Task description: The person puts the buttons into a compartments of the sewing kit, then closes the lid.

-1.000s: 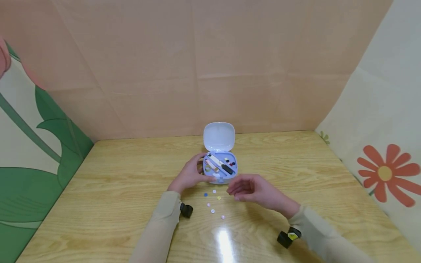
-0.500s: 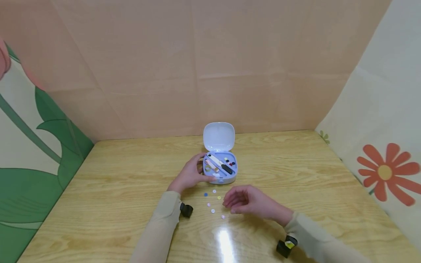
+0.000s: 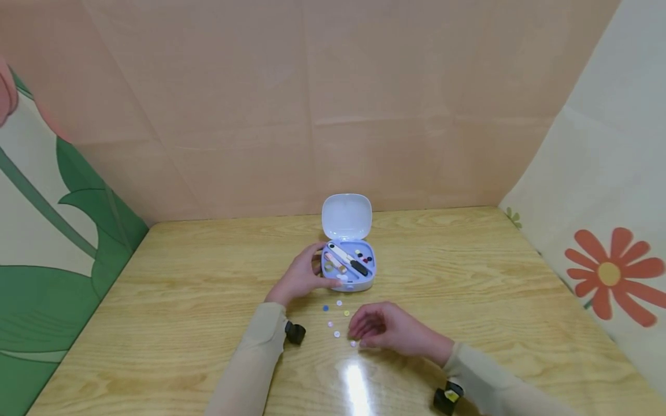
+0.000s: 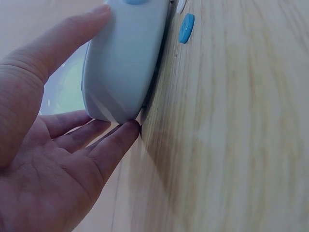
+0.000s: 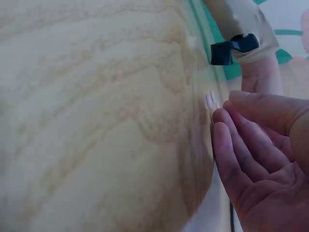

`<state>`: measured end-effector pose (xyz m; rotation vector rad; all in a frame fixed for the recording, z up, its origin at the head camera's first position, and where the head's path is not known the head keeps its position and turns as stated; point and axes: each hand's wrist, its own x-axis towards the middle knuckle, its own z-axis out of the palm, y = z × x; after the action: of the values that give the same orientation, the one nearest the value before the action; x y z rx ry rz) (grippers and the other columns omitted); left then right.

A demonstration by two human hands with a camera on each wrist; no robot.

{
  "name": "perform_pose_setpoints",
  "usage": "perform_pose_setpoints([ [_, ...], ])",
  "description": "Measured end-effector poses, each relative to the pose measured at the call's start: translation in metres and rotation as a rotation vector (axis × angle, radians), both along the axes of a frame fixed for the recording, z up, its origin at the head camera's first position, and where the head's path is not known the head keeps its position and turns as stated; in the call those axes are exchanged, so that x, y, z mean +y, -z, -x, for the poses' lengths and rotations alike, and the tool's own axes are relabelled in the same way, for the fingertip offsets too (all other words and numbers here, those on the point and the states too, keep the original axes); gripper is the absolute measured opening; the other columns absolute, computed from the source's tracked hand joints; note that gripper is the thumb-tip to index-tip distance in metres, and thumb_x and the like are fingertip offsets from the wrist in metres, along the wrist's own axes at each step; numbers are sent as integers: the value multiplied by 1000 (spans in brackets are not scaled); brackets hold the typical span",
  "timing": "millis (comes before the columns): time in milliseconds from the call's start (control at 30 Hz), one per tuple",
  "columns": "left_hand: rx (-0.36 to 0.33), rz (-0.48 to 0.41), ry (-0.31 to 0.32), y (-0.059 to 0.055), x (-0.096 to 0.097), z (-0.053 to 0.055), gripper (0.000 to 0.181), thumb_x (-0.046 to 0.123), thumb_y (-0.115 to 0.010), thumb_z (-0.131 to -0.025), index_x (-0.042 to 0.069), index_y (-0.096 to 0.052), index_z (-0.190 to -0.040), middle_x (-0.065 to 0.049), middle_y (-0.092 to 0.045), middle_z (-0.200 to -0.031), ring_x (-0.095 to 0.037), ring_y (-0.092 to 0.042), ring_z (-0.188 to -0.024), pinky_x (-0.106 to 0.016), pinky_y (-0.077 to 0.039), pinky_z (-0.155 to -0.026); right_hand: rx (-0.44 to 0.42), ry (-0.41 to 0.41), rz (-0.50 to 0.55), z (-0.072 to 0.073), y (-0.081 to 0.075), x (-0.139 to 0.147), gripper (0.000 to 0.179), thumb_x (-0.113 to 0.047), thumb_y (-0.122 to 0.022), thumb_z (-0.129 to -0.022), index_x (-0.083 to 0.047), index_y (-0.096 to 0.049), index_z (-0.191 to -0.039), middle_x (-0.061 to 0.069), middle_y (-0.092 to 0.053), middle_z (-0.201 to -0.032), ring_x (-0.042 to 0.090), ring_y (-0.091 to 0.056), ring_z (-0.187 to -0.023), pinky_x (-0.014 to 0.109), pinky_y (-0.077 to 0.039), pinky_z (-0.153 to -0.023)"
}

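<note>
A light blue sewing box [image 3: 359,285] stands on the table with its white lid [image 3: 346,216] raised. My left hand [image 3: 300,276] grips its left side; in the left wrist view the thumb lies on the front wall and the fingertips meet the corner near the table. Several loose buttons lie in front: a blue button [image 3: 325,308], a yellow button [image 3: 347,313], a white button [image 3: 336,334] and a pink button [image 3: 353,344] among them. My right hand [image 3: 390,329], fingers loosely bent and holding nothing visible, hovers low beside the pink one, thumb nearest to it.
Inside the box, a white tool with a black end [image 3: 358,266] lies diagonally, and small dark and red buttons [image 3: 366,259] sit in the right compartment. A peach backdrop [image 3: 250,144] rises behind the wooden table [image 3: 182,300]. Patterned panels flank both sides.
From beside the box's front corner, my right hand has moved toward me and slightly left, down to the nearest buttons. My left hand and the box have stayed in place.
</note>
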<state>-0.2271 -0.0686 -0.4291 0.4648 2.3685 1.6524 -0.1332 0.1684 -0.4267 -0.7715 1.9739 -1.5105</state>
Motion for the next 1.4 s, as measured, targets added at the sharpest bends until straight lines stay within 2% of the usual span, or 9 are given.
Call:
perform_pose_setpoints([
  [233,32,-10,5,0,0,-1,87,11,-87,-68,6,-40,-140,-8,-45,-136,-24,-47,-122,-24,-46,-98,36,15,-21,-1,4,-2,28,9,-69,-79,-2,-63,-104,12,-67,-100,27,-65,-92,32,-56,-83],
  [400,28,-12,2,-1,0,-2,88,10,-88,-67,6,-39,-141,-8,-45,-136,-26,-47,-123,-27,-46,-99,42,33,-20,-2,4,-5,26,9,-70,-79,-2,-63,-103,11,-68,-98,27,-65,-90,32,-57,-81],
  [600,25,-7,-1,-3,0,-3,88,10,-88,-68,6,-40,-141,-7,-45,-136,-24,-46,-123,-24,-46,-98,45,56,-22,-3,5,-6,25,6,-72,-79,-2,-64,-101,10,-69,-96,26,-65,-88,31,-57,-79],
  [667,15,-25,8,-11,1,-7,87,6,-86,-69,3,-38,-141,-12,-44,-137,-28,-46,-124,-29,-45,-101,48,59,-29,-3,5,-7,25,6,-72,-79,-2,-64,-100,10,-69,-95,26,-65,-87,31,-57,-78],
  [833,17,-24,8,-9,1,-6,86,6,-86,-69,3,-39,-141,-12,-45,-137,-28,-46,-124,-30,-44,-101,62,58,-30,-3,7,-7,25,6,-73,-78,-2,-64,-100,10,-69,-95,25,-65,-86,31,-58,-77],
  [900,30,-6,-1,0,0,-1,87,11,-88,-67,6,-41,-140,-7,-46,-135,-24,-47,-123,-24,-46,-98,76,56,-26,-3,8,-8,24,6,-73,-78,-2,-64,-99,9,-69,-94,25,-65,-85,30,-58,-77],
  [1233,27,1,-5,-2,0,-3,87,12,-87,-68,7,-40,-141,-7,-46,-136,-24,-46,-124,-23,-45,-98,183,67,-71,-4,9,-12,22,5,-74,-78,-7,-66,-94,3,-69,-89,17,-65,-80,28,-58,-71],
  [1400,23,8,-6,-3,1,-4,87,12,-87,-68,8,-40,-141,-6,-46,-136,-23,-46,-124,-22,-45,-98,205,64,-90,-5,7,-12,22,6,-74,-78,-8,-66,-93,2,-69,-87,16,-64,-79,27,-57,-70],
])
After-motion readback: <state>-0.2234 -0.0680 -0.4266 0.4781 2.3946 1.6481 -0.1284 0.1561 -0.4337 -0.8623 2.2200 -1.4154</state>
